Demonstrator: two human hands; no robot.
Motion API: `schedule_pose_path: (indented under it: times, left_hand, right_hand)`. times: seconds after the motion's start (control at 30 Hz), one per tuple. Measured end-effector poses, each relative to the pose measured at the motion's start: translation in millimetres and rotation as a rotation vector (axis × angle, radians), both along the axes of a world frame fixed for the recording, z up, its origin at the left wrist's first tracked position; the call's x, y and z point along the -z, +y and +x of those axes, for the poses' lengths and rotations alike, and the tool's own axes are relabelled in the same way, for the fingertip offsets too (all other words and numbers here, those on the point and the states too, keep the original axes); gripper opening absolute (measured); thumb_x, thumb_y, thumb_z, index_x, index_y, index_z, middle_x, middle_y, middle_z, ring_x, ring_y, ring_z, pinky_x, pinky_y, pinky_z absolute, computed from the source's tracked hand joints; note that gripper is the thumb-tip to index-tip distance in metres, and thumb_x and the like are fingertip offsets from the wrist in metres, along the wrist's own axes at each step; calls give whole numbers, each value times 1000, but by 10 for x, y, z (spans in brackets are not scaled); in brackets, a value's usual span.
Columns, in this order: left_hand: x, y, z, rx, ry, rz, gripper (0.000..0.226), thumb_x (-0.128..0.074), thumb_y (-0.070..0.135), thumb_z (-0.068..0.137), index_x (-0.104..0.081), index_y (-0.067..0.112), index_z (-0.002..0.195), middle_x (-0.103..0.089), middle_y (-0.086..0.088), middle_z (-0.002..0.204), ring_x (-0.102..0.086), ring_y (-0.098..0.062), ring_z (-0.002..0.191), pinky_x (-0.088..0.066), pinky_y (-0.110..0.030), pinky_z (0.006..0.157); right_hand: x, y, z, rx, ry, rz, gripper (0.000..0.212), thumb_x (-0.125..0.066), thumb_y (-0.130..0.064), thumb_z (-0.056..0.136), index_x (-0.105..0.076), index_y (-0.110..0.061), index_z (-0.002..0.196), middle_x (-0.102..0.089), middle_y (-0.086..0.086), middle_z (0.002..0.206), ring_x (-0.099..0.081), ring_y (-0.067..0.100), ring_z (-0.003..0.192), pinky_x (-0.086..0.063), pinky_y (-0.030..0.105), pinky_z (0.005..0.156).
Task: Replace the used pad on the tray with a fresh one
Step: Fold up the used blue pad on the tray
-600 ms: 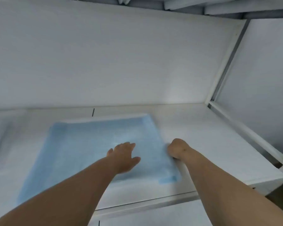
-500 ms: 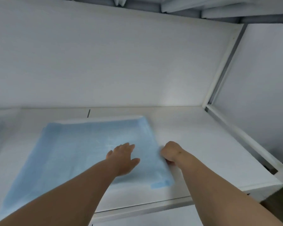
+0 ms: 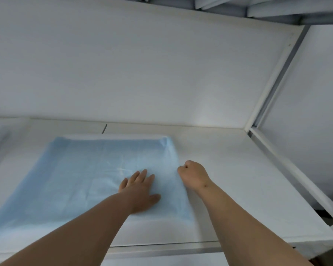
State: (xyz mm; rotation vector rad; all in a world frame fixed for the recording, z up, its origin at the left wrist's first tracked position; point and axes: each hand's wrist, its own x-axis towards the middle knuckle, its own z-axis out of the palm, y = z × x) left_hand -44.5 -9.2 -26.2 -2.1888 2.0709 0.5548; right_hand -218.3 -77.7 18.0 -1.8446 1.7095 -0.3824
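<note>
— Head view is showing me the blue pad [image 3: 81, 181] lying spread over the tray [image 3: 123, 135]; only the tray's pale far rim is peeking out beyond it. How far along would you say we are?

— Late, I'm judging. The pad is looking clean, flat and lightly creased, so I'm taking it for the fresh one. What's remaining is seating its right edge.

— And the grips?

— The left hand [image 3: 140, 191] is resting palm down on the pad, toward its right side, fingers spread and holding nothing. The right hand [image 3: 193, 174] is curled into a fist at the pad's right edge. It's seemingly pinching that edge, though I cannot tell for sure.

— Any used pad showing?

— I'm not seeing one near the tray.
</note>
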Motion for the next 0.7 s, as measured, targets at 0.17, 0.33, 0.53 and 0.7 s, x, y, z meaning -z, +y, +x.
schedule_pose_path:
  times: [0.17, 0.33, 0.53, 0.7]
  left_hand:
    - [-71, 7, -10, 13, 6, 68, 73, -37, 64, 92, -2, 42, 152, 14, 3, 162, 13, -20, 149, 3, -47, 120]
    - [-138, -55, -170, -34, 67, -18, 50, -19, 58, 98, -18, 50, 147, 8, 8, 163, 10, -20, 149, 2, -54, 118]
    - [-20, -68, -278, 55, 13, -27, 57, -22, 52, 99, -6, 40, 152, 13, 7, 162, 15, -21, 149, 5, -55, 118]
    - [26, -78, -235, 82, 11, 27, 64, -22, 60, 96, 4, 41, 152, 18, 8, 161, 19, -22, 148, 10, -56, 116]
  right_hand:
    - [11, -52, 41, 101, -250, 69, 18, -51, -20, 85, -47, -12, 69, -57, 7, 73, -57, 28, 73, -50, 39, 69]
    - [92, -98, -48, 259, -416, 342, 17, -51, -16, 89, -56, -4, 79, -59, 16, 73, -54, 25, 54, -45, 29, 52]
    - [203, -138, 13, 65, 29, 143, 20, -57, -23, 87, -63, -5, 80, -68, 18, 92, -66, 35, 91, -47, 32, 71]
    - [167, -119, 51, 7, 132, 58, 13, -47, -19, 91, -53, -10, 83, -64, 15, 103, -59, 31, 97, -43, 32, 79]
